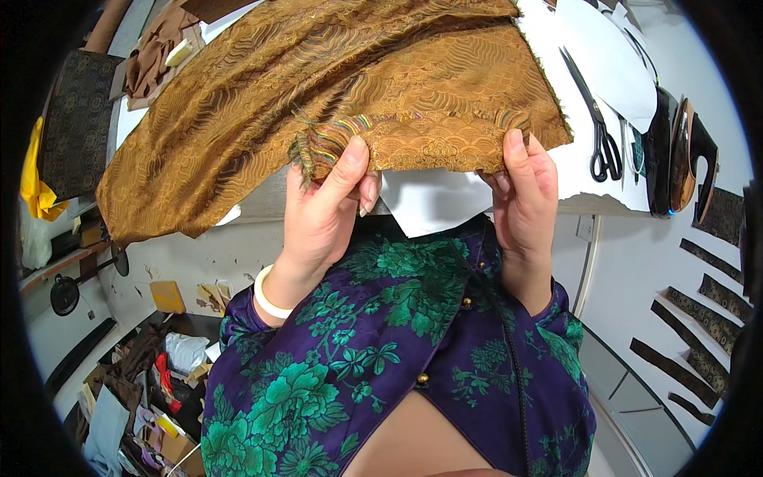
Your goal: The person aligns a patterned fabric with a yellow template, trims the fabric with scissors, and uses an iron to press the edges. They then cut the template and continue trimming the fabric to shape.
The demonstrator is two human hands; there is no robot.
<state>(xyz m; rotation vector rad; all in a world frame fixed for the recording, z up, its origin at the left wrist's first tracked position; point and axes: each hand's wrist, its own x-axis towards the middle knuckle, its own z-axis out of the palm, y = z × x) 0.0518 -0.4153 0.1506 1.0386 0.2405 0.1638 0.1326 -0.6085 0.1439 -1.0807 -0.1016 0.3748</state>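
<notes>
Left hand (322,211): pinching frayed end of brocade (437,151)
Right hand (524,191): pinching opposite end
Brocade: gold, stretched between hands; whether joined to cloth (381,75) beyond them, cannot tell
Scissors (597,117): beyond right hand, unheld
Progress: cutting seemingly done, loose threads (304,159) untrimmed

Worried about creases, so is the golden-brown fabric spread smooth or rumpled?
Spread out but rumpled: diagonal ridges cross the golden-brown fabric, and the left hand and right hand pinch fabric at its near side.

Long black scissors (594,115) lie on white paper (568,173); narrow dark fabric strips (674,373) (some patterned) at right; crumpled yellow sheet (33,179) at left.
</notes>
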